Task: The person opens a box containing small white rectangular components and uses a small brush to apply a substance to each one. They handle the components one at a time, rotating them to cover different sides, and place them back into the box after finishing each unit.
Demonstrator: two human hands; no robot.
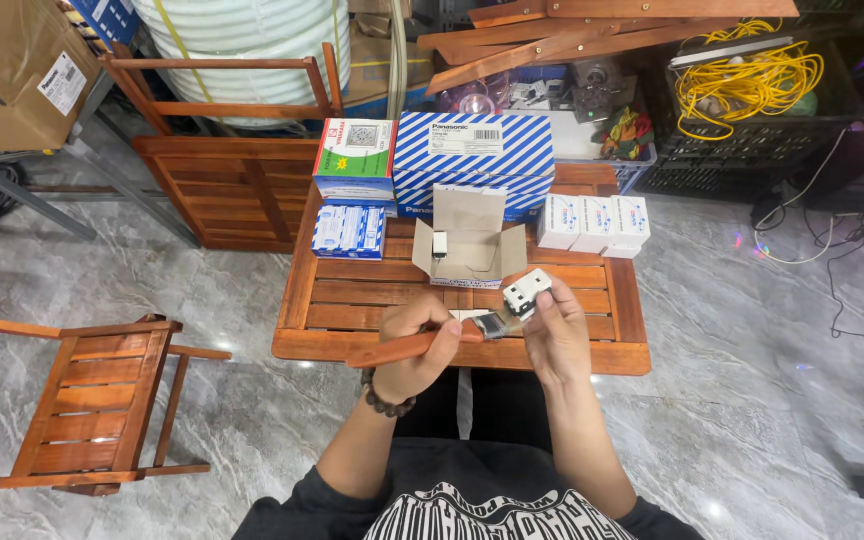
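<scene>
Holding a small white switch module [526, 292] pinched at its edges in the right hand [557, 338], left hand [414, 345] fisted around a brush [422, 343] handle, bristles just below the module; light, rigid, probably slippery plastic.

Small slatted tabletop [352, 300] right in front. Open carton [469, 245] sitting mid-tabletop, big box [472, 160] behind it, two smaller boxes [352, 190] stacked to the left of that, row of three little boxes [594, 222] off to the right. Left hand [414, 350] and right hand [555, 335] side by side over the near edge, brush [422, 343] in the left, switch module [526, 292] in the right. Folding chair [87, 400] down on the floor, far left. Crate of cable [742, 90] behind, right.
</scene>
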